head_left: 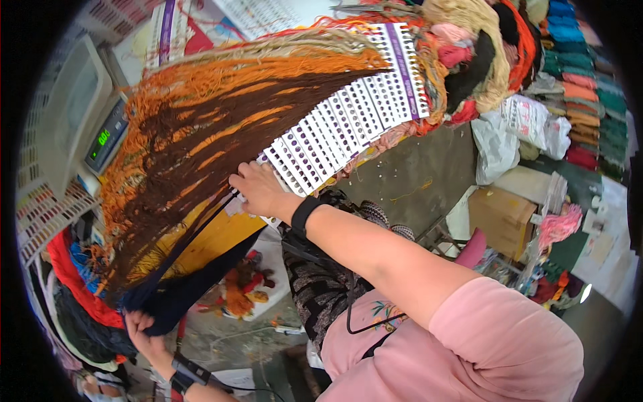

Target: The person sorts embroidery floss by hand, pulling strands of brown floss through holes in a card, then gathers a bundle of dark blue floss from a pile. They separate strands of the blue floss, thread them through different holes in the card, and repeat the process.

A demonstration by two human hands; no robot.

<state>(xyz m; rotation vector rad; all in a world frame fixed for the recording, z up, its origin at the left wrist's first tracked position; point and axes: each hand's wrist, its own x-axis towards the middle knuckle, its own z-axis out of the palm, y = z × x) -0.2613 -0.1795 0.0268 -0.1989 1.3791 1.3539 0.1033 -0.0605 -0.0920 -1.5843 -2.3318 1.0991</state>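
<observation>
A row of overlapping white punched thread cards slants across the table. Long brown strands and orange strands fan leftward from them. My right hand is closed at the near end of the cards, its fingers pinching a dark navy strand beside the last card's edge. Lower left, my left hand has its fingers curled on the end of a navy thread hank. That navy thread stretches between both hands, hanging below the table edge in part. Exactly how each fingertip grips is partly hidden.
A scale with a lit green display and a clear plastic tub stand at left. Thread hanks in cream, red and black lie top right. Plastic bags and a cardboard box stand at right. Orange-brown scraps lie below the table.
</observation>
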